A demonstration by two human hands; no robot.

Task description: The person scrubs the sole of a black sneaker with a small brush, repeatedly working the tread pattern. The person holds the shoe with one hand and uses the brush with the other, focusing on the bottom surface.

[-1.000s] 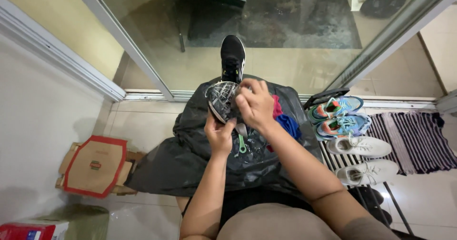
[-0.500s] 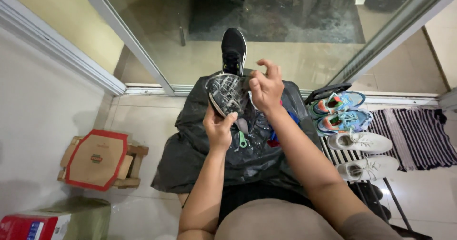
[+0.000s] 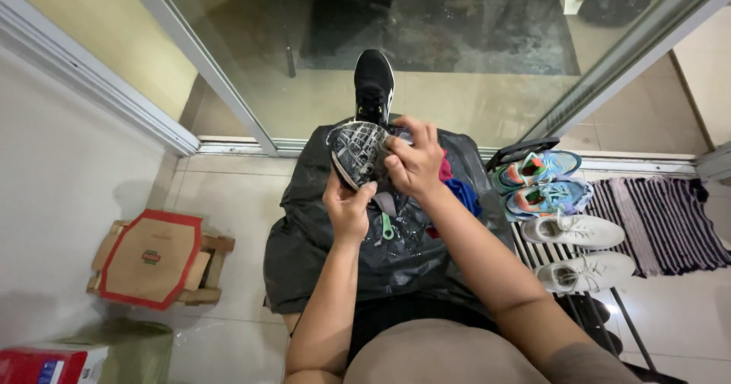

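Left hand (image 3: pixel 348 210) is gripping the dark shoe (image 3: pixel 356 152) from below, sole turned up, over the black plastic bag (image 3: pixel 320 239). Right hand (image 3: pixel 412 161) is closing its grip on the shoe's side.

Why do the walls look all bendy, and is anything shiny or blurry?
Head view: the wide lens bows the door frame and wall edges; the glass door shows faint reflections; the black plastic bag glints; the left hand, right hand and shoe look sharp; soft shadows fall beside the cardboard box.
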